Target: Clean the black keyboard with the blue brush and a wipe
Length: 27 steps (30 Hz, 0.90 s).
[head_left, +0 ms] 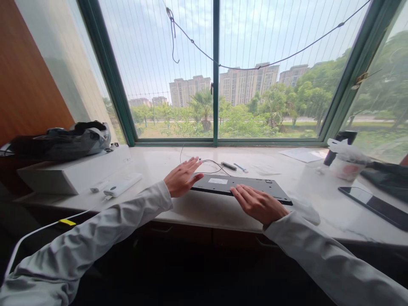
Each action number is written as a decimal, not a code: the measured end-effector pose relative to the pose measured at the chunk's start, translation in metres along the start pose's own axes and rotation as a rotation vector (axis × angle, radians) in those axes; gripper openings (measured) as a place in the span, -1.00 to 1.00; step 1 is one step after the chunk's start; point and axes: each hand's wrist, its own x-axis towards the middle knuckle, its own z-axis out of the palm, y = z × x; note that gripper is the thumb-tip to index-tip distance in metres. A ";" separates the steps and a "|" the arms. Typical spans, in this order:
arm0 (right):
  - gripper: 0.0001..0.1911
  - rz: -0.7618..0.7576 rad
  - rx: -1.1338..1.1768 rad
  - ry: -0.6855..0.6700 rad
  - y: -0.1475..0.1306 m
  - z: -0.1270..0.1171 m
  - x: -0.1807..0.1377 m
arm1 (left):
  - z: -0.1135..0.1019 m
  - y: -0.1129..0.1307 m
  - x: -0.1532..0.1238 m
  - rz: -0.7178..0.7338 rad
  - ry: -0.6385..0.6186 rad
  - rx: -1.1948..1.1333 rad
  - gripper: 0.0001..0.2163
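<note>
A black keyboard (242,186) lies underside up on the white sill, with a pale label on its back. At its left end is my left hand (183,177), fingers stretched out and thumb apart, gripping nothing; whether it touches the keyboard is unclear. My right hand (256,203) rests with its fingers laid flat over the near edge, right of the middle; its thumb is hidden. A thin dark cable (210,161) curls behind the keyboard. Beyond it lie a small dark pen-like object (228,166) and a slim blue stick (240,167).
On the left stand a white box (76,170) with a dark bag (63,140) on it, and a white power strip (123,185). A phone (376,204), a plastic-wrapped tub (349,163) and paper (302,154) lie right. Crumpled clear plastic (304,208) sits beside the keyboard.
</note>
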 end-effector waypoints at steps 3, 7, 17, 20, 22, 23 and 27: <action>-0.64 -0.001 0.002 -0.002 0.002 -0.001 0.000 | 0.002 -0.004 -0.004 -0.015 -0.222 -0.041 -0.29; -0.65 0.017 0.081 -0.006 0.003 -0.004 -0.002 | -0.001 -0.012 -0.006 -0.046 -0.103 -0.027 -0.27; -0.65 -0.014 0.024 -0.001 0.001 -0.017 0.007 | 0.004 0.018 -0.013 0.172 -0.093 -0.109 -0.31; -0.67 -0.026 0.014 0.007 -0.001 -0.016 0.010 | 0.007 0.034 -0.009 0.226 -0.124 -0.127 -0.28; -0.66 -0.028 0.006 0.013 -0.003 -0.014 0.011 | 0.007 0.043 -0.004 0.248 -0.108 -0.151 -0.25; -0.66 -0.028 0.005 0.016 -0.004 -0.014 0.012 | 0.007 0.047 -0.001 0.255 -0.129 -0.177 -0.25; -0.67 -0.039 0.020 0.034 -0.008 -0.011 0.010 | 0.004 0.055 0.007 0.247 -0.217 -0.260 -0.29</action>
